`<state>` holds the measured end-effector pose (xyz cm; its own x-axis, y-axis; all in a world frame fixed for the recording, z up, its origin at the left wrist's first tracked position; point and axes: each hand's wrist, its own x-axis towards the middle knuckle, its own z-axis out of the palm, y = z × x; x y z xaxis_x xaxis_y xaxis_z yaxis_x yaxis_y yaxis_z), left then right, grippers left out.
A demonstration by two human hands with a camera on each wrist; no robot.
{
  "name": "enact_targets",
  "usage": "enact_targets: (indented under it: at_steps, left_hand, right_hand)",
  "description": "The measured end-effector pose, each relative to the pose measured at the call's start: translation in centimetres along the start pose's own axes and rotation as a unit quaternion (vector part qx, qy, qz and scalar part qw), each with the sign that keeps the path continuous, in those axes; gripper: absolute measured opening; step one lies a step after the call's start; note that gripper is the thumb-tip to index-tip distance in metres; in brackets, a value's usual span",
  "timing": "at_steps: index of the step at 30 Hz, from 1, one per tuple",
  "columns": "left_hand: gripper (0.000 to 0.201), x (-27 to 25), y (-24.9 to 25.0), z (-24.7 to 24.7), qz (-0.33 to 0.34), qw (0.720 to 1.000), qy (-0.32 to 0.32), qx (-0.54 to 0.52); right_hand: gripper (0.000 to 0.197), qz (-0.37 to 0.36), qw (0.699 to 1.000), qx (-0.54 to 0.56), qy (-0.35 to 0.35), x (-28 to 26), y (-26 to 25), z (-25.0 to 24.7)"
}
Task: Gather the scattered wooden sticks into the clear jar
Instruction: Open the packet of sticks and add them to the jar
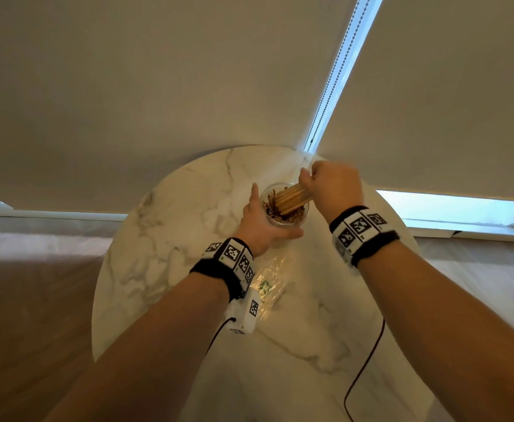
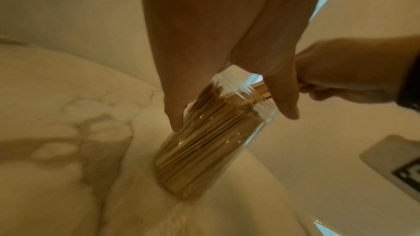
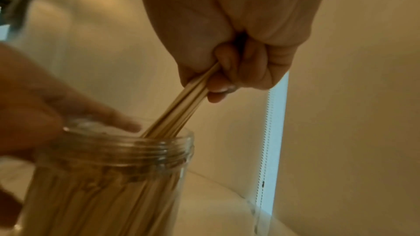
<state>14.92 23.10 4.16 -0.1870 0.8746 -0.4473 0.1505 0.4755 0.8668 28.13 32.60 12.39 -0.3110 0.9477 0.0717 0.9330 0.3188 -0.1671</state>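
A clear jar [image 1: 283, 222] [image 2: 204, 150] [image 3: 109, 177] packed with wooden sticks stands on the round marble table [image 1: 164, 254]. My left hand [image 1: 260, 222] [image 2: 227, 78] grips the jar near its rim, thumb on one side and fingers on the other. My right hand [image 1: 325, 185] [image 3: 227, 60] is fisted round a bundle of wooden sticks [image 1: 292, 197] [image 3: 181, 107], held slanted above the jar. The bundle's lower ends sit inside the jar's mouth, and its upper ends are hidden in my fist.
A crumpled clear plastic wrapper [image 1: 269, 284] lies on the table below the jar, near my left wrist. A thin black cable [image 1: 368, 360] runs across the table's right part. Pale roller blinds [image 1: 188, 71] hang just behind the table.
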Motion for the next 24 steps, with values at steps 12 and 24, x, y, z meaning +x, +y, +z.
enact_targets:
  at_steps: [12,24]
  left_hand:
    - [0.126,2.4,-2.6,1.1,0.074,0.994,0.004,-0.082]
    - [0.123,3.4,-3.2,1.5,0.064,0.994,-0.001,-0.091]
  right_hand:
    - [0.032,-0.112,0.987,-0.093,-0.065,0.2,-2.4,0.2]
    - [0.022,-0.13,0.984,0.007,-0.124,-1.0,-4.2,2.5]
